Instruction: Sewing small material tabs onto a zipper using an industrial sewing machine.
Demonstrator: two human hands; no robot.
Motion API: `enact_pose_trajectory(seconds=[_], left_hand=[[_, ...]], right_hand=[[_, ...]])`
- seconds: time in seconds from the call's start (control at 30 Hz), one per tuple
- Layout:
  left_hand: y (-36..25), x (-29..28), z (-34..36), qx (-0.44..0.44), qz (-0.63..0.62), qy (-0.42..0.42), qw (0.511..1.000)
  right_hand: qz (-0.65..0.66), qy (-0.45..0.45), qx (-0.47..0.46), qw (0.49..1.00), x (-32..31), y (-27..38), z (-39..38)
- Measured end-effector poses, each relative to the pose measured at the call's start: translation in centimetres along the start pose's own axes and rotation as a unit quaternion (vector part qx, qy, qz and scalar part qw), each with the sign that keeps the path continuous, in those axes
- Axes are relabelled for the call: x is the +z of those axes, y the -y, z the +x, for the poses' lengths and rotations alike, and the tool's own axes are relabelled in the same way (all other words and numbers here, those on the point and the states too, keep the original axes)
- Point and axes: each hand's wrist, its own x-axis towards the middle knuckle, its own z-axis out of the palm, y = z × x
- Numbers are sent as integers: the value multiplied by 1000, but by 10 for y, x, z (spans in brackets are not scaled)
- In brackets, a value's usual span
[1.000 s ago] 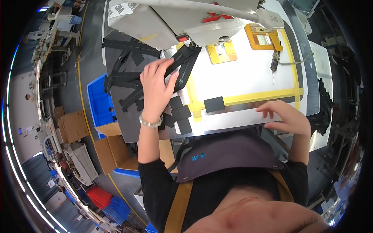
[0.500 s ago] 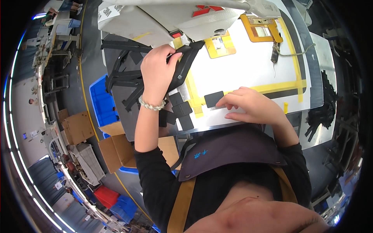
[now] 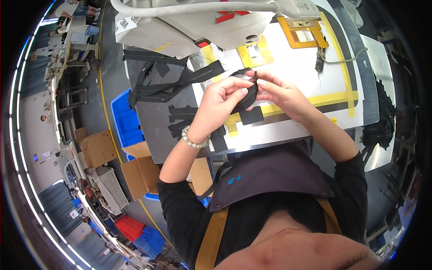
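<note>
My left hand, with a beaded bracelet at the wrist, pinches a curved black zipper strip above the white work board. My right hand has its fingertips on the same strip from the other side. A black rectangular patch lies below my hands on yellow tape bordering the board. Several black zipper strips lie spread on the dark left part of the table. Just beyond my hands sit a small yellow plate and a larger yellow frame, under and beside the pale machine head.
A blue bin and open cardboard boxes stand at the table's left. A heap of black strips rests on a side surface at right. Across the aisle, another person is at a bench.
My hands have come together near the board's middle, with the black strip pulled from the left pile between them. My right hand moved up and left from the board's front edge.
</note>
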Motion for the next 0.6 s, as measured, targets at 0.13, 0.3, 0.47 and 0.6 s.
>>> enact_pose_trajectory(seconds=[0.13, 0.3, 0.47, 0.6], left_hand=[[5, -12, -9, -36, 102, 27, 994], [7, -34, -25, 93, 435, -24, 895], [-2, -54, -35, 118, 573, -39, 810], [-4, -72, -40, 107, 604, -58, 788]], right_hand=[[67, 75, 29, 995, -4, -8, 7], [132, 17, 82, 988, -4, -13, 12], [141, 29, 95, 985, 4, -15, 15], [108, 19, 66, 992, 16, -16, 20]])
